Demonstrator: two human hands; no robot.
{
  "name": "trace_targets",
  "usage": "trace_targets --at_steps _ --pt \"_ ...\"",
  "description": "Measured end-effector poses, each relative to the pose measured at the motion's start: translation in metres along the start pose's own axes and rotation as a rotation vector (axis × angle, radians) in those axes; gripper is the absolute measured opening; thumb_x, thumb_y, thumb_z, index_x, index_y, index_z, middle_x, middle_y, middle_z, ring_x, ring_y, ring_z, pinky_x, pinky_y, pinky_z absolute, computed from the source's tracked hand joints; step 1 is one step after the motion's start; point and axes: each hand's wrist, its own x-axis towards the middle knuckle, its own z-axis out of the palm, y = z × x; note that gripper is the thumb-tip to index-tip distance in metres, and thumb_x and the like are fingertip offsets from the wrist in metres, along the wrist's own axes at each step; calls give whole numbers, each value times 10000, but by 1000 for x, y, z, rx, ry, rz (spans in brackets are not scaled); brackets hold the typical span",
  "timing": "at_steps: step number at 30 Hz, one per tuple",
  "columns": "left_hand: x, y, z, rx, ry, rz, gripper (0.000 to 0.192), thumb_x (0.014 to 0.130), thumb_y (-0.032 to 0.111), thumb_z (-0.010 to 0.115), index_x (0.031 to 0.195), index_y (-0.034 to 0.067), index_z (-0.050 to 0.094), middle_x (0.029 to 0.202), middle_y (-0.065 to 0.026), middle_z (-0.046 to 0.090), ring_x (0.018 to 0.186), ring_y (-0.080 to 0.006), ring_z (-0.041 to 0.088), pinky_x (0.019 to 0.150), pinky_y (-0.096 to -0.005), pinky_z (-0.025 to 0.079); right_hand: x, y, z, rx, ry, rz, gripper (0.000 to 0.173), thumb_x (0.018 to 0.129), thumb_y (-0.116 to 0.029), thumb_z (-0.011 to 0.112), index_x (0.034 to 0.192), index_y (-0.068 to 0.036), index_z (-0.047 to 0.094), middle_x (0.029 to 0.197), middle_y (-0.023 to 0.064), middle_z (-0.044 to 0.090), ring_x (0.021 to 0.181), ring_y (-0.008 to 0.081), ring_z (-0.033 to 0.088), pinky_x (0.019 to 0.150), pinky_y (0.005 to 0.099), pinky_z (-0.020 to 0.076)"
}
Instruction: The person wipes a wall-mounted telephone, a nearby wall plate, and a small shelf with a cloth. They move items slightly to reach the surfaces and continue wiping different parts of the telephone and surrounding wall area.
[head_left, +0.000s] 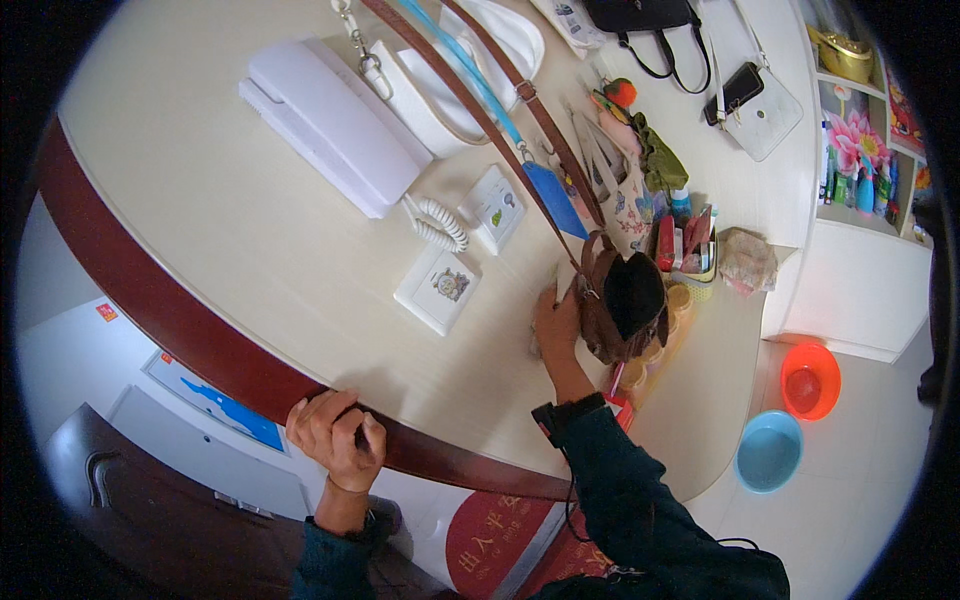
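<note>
My left hand (339, 439) has its fingers curled at the dark red trim (225, 349) along the wall's edge; whether it grips the trim is unclear. Against the side of a small brown bag (609, 330), my right hand (561, 326) sits with its fingers partly hidden and blurred. The bag hangs by a long brown strap (442, 71), and its dark opening gapes. A blue card holder (556, 199) on a light blue lanyard (465, 64) hangs beside the strap. Two white switch plates (442, 289) are left of my right hand.
A white wall intercom handset (337, 127) with a coiled cord (441, 225) is near a hanging white bag (412, 97). Beyond the brown bag stands a small basket (697, 277) of packets. An orange basin (810, 382) and a blue basin (769, 451) rest on the floor.
</note>
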Motion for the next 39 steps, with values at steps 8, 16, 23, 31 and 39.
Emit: trace_targets --at_steps 8,16,23,31,39 --pt "2 0 -1 -60 17 -12 130 818 136 683 904 150 587 1081 -19 677 1037 -240 629 1033 -461 394 -109 98 -30 -719 -441 -85 704 1005 -283 542 1497 151 285 1466 451 365 1353 572 396 1159 527 332" --pt "1 -1 1 -119 51 -26 184 759 90 728 887 130 601 1061 -35 696 1037 -241 644 1044 -440 402 -249 104 -49 -264 -280 81 800 1025 -278 558 1537 160 127 1529 433 274 1436 566 274 1224 561 209" --pt "1 -1 -1 -191 88 -31 208 737 79 755 885 125 616 1086 -35 686 1054 -241 641 1061 -447 403 -255 -17 -102 -219 -303 -633 469 971 -100 626 1380 60 462 1354 263 527 1277 390 484 1118 449 362" --pt "2 -3 -1 -239 139 -23 173 749 99 738 890 97 637 1069 -55 673 1072 -245 633 1045 -444 435 -37 -134 -108 328 -318 -439 241 977 -129 651 1201 -44 627 996 83 629 829 93 560 654 282 460" --pt "1 -5 0 -261 147 -11 127 767 112 724 851 92 630 1065 -52 669 1069 -241 634 1044 -436 438 63 -174 -60 -326 -96 -762 441 906 -134 684 1344 -99 643 1140 205 723 1032 417 688 880 466 546"
